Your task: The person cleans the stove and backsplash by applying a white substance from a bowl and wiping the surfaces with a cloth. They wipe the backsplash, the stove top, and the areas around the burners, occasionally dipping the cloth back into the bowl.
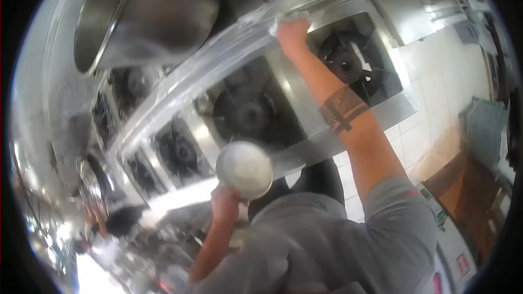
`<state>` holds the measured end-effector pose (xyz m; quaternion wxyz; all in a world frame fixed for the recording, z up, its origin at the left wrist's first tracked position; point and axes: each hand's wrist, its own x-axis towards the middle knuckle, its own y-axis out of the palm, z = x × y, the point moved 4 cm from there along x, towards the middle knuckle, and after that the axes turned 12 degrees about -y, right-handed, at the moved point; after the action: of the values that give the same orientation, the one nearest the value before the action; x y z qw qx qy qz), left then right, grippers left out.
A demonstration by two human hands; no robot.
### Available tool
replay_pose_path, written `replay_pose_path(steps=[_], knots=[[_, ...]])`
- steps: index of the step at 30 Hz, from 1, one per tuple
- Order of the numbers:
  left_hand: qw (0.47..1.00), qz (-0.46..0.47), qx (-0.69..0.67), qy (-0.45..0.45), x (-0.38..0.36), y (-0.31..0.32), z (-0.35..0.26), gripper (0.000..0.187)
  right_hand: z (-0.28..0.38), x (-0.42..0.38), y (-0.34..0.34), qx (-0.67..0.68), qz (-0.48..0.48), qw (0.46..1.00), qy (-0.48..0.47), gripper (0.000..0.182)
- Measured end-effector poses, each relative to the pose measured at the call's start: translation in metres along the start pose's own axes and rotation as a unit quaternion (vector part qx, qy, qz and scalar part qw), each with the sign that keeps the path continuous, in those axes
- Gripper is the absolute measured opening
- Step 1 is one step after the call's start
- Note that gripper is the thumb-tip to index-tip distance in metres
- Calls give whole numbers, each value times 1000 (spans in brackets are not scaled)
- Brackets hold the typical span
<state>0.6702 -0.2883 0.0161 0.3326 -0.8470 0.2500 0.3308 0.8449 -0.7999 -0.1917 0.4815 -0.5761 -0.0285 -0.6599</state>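
A round bowl (244, 170) with pale contents is gripped at its near rim by my left hand (225, 202), in front of the stove's front edge. My right hand (294, 35) reaches far forward and is closed on a whitish cloth or sponge (275, 26), pressed against the metal ledge (245, 34) behind the burners. White suds streak this ledge. Below my right forearm is a black burner (347, 65); another burner (251, 113) sits beyond the bowl.
A large metal pot (158, 16) stands at the upper left, behind the ledge. More burners (177, 149) run to the left. Another person's hands (95, 215) show at the far left. A greenish-grey container (484, 130) is at the right, above the white tiled floor (430, 98).
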Motion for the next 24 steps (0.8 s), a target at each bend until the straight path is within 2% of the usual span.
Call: replay_pose_path(steps=[1,2,3,4,5,7,9,11,12,13,14,15,17,21,22,24], knots=[[982,-8,164,93,0,11,-17,14,-2,-12,-8,263,159,949,76,12],[949,-11,273,158,-1,22,-27,10,10,10,-43,444,238,855,127,14],[961,7,245,128,3,31,-32,10,25,34,-83,601,304,702,231,17],[1000,25,5,-9,7,41,-39,8,40,58,-127,664,363,562,335,20],[962,42,-240,-127,13,52,-48,11,48,78,-162,678,369,546,326,28],[942,38,-300,-144,28,59,-46,17,60,89,-210,656,411,560,297,27],[920,45,-356,-157,36,66,-50,24,79,101,-287,528,531,663,22,36],[923,34,-362,-127,36,61,-61,30,103,86,-326,491,660,561,-91,46],[921,33,-368,-126,36,56,-60,25,105,80,-336,488,659,564,-98,46],[919,34,-374,-121,41,52,-46,25,108,65,-345,464,668,559,-157,47],[959,28,-283,-10,50,47,-32,22,111,48,-352,439,675,552,-216,49],[948,29,-314,-27,47,40,-32,18,113,29,-355,438,673,553,-224,49],[936,29,-350,-41,37,23,-33,14,127,3,-374,409,543,599,-423,51],[933,24,-358,-25,11,-10,-18,11,164,-29,-407,295,595,558,-497,41],[924,26,-380,-27,6,-19,-11,12,173,-36,-414,294,591,559,-502,41],[922,28,-385,-17,-3,-35,4,12,186,-55,-424,289,569,583,-503,28]])
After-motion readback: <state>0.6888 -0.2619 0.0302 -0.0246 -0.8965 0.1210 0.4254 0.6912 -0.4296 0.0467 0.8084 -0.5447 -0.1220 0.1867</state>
